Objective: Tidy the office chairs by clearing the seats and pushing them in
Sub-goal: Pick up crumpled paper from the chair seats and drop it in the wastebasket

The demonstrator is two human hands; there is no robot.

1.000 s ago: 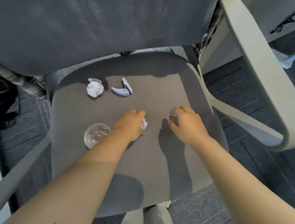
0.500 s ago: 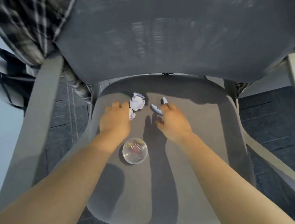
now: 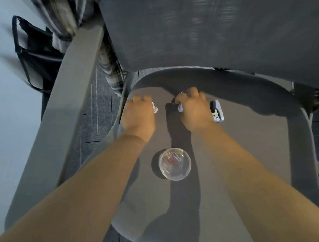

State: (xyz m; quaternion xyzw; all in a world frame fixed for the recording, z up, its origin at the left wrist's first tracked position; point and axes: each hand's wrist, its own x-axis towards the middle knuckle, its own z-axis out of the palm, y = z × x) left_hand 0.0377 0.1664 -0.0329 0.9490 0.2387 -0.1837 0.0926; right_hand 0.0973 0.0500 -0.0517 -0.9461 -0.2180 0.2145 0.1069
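The grey office chair seat fills the view. My left hand is closed near the seat's back left, with a small white paper scrap showing at its fingers. My right hand is curled over a crumpled white paper ball at the back of the seat; only bits of the paper show. A pale blue staple remover lies on the seat, touching the right side of that hand. A clear round container of paper clips stands mid-seat between my forearms.
The dark mesh backrest looms over the seat's rear. A grey armrest runs down the left, and another armrest support stands on the right. A plaid cloth hangs behind the chair, and a black bag sits at the far left.
Both hands moved toward the back of the seat. My right hand shifted from the staple remover onto the paper ball and closed on it. The view swung left and closer.
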